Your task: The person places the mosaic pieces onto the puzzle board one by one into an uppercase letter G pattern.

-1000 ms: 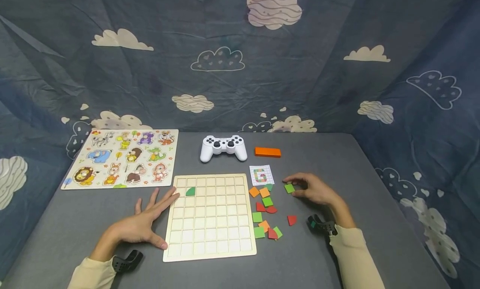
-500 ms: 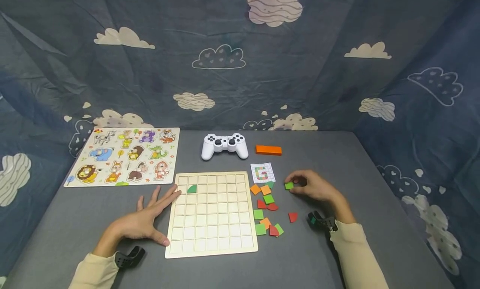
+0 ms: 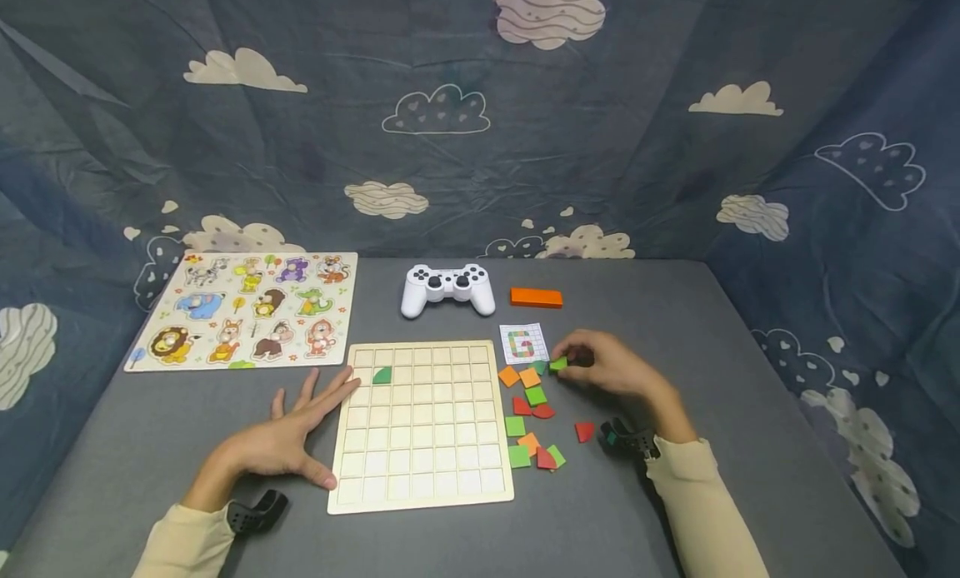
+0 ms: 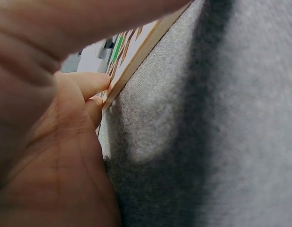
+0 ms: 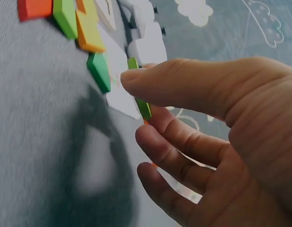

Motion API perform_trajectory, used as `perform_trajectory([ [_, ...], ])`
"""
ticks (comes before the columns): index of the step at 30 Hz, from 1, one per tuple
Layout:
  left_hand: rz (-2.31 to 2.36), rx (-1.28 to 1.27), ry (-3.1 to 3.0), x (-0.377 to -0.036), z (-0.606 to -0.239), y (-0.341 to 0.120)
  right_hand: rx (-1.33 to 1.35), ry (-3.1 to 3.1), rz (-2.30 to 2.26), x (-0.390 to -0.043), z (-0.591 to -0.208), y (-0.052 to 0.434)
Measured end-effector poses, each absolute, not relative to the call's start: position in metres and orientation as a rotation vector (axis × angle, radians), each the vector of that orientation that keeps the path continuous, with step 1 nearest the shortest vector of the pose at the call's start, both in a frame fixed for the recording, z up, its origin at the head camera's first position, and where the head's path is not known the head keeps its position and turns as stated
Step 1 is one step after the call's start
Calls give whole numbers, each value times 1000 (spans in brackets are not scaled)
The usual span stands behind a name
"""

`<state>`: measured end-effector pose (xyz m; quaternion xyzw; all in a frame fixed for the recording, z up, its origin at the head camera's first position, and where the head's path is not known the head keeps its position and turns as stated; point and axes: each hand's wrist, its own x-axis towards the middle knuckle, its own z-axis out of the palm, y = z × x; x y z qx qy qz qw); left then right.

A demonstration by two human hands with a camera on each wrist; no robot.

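Head view: right hand (image 3: 611,370) grip pinches green tile (image 3: 558,363) — left hand (image 3: 288,440) flat, released, touching board (image 3: 420,495) edge.

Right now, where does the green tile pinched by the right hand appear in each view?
Head: green tile right of centre, at the right hand's fingertips, below the pattern card.
Right wrist: green tile centre, edge-on between thumb and fingers.
Left wrist: not in it.
Shared landmark: the pattern card, just behind the tile.
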<state>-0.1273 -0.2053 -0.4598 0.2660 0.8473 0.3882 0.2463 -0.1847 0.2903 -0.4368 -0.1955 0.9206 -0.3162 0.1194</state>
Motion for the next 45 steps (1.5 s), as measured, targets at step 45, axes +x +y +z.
perform_trajectory([
  [45,1051,717,2313,-129,-463,-206,-1063,2604,-848,-208,-412,150],
])
